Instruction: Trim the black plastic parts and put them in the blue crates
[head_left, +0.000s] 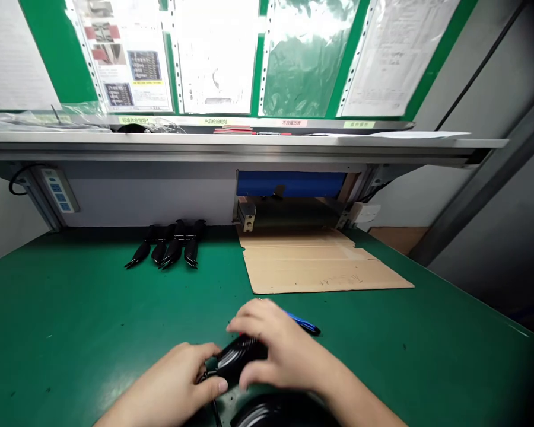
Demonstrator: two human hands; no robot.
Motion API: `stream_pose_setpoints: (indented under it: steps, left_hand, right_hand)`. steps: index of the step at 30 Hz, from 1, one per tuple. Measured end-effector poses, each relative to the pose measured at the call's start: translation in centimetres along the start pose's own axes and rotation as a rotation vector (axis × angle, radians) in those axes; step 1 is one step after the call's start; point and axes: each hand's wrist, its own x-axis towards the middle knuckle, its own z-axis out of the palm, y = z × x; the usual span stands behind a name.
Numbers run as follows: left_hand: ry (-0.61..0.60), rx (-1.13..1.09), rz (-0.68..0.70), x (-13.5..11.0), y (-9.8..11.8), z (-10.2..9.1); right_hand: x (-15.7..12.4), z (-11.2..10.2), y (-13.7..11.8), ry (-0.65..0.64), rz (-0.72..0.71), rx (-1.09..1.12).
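Low in the head view, a glossy black ribbed part point(237, 357) lies between my two hands. My left hand point(184, 376) is closed at the part's left end, thumb and fingers pinching it near a thin dark cord or stem. My right hand point(280, 344) arches over the part's other end, with thumb and fingers spread apart around it; whether they press on it is hard to see. Just below, a larger rounded glossy black thing point(285, 410) is cut off by the bottom edge. A blue pen-like tool point(303, 323) lies behind my right hand, partly hidden.
Several glossy black parts point(172, 249) stand in a row at the back left of the green table point(93, 320). A flat cardboard sheet point(320, 270) lies before a blue-topped opening point(289, 184). Above runs a shelf point(196, 142) with papers; a power strip point(60, 190) hangs left.
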Motion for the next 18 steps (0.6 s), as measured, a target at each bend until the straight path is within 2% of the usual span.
stream_pose_setpoints:
  steps: [3,6,8,10,14,16,18]
  left_hand:
    - [-0.11,0.032,-0.017,0.3,0.5,1.0]
    - [-0.15,0.05,-0.055,0.7,0.7,1.4]
    - [-0.099,0.064,-0.066,1.0,0.5,1.5]
    - [-0.091,-0.015,-0.046,1.2,0.1,1.4]
    - [-0.291,-0.332,0.035,1.4,-0.8,0.6]
    - [-0.349,-0.331,0.06,1.2,-1.0,0.0]
    - [-0.351,-0.202,0.061,0.9,-1.0,-0.3]
  right_hand:
    - [0.0,1.8,-1.3,-0.192,0.001,-0.22]
    - [0.0,2.7,-1.4,-0.296,0.077,-0.404]
    - [0.0,2.6,-1.2,-0.295,0.107,-0.413]
    - [-0.1,2.5,-1.0,-0.254,0.103,-0.323]
    - [-0.2,3.5,-1.3,-0.196,0.099,-0.054]
    - [-0.3,4.3,-1.6,-0.178,0.079,-0.031]
    - [-0.6,4.5,-1.8,-0.187,0.033,-0.064]
